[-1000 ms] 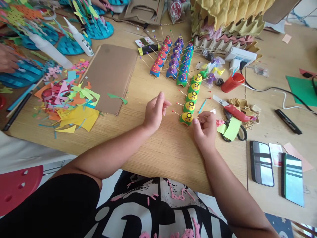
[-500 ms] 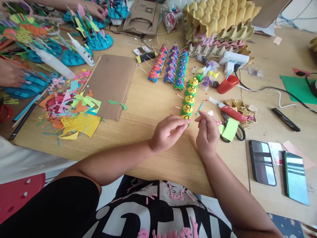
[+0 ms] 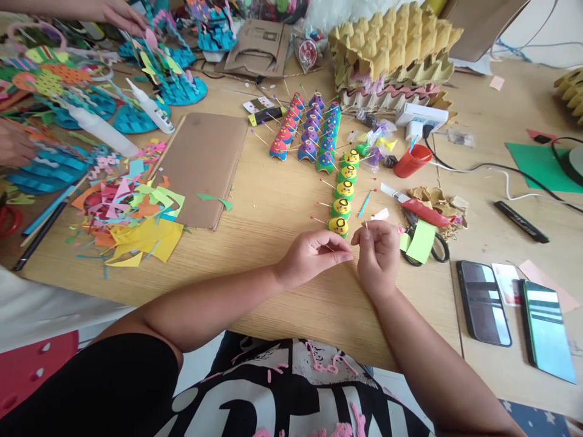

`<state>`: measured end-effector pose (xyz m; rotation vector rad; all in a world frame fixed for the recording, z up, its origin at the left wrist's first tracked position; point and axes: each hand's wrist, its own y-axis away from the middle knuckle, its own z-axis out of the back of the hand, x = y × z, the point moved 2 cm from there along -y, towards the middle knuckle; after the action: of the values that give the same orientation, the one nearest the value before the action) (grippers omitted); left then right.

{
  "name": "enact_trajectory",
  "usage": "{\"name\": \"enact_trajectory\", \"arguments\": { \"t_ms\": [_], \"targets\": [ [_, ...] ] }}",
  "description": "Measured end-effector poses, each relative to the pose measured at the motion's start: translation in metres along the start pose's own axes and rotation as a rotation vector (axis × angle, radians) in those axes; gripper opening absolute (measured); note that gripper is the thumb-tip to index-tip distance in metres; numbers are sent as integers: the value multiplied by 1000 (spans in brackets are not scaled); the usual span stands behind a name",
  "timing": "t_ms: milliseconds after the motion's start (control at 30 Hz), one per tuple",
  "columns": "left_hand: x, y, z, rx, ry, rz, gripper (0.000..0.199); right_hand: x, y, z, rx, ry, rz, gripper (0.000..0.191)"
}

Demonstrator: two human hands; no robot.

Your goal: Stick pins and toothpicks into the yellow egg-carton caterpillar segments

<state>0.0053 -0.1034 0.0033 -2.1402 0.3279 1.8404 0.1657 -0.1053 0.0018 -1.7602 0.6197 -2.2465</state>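
My left hand (image 3: pixel 314 258) is closed, thumb and fingertips pressed together just in front of a yellow-and-green egg-carton caterpillar (image 3: pixel 341 207). Whatever it pinches is too small to make out. Beside it, my right hand (image 3: pixel 377 258) has its fingers curled around a thin pale stick, of which only a short tip (image 3: pixel 365 224) shows. The fingertips of both hands nearly meet. Red-tipped sticks poke out from the caterpillar's sides. Behind it stand a red caterpillar (image 3: pixel 286 132), a purple one (image 3: pixel 312 127) and a blue-and-green one (image 3: pixel 328 136).
Right of the caterpillar lie a blue stick (image 3: pixel 365 203), a red-handled cutter (image 3: pixel 428 211), scissors (image 3: pixel 441 246), a red cup (image 3: pixel 412 160) and two phones (image 3: pixel 483 303). Leftward are cardboard (image 3: pixel 203 170) and paper scraps (image 3: pixel 141 237). Another person's hands (image 3: pixel 125 17) are at the upper left.
Both hands have come slightly down toward me, so the caterpillar's near end shows more. A pale stick tip now shows in my right hand. The other person's far hand has shifted left.
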Motion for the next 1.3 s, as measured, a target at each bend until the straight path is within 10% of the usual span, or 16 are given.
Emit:
{"name": "enact_trajectory", "arguments": {
  "t_ms": [700,1300],
  "targets": [
    [10,0,-2,44,271,283,54,-3,8,0,105,18,-116,31],
    [6,-4,-3,-9,390,229,60,14,2,0,288,109,114,21]
  ]
}}
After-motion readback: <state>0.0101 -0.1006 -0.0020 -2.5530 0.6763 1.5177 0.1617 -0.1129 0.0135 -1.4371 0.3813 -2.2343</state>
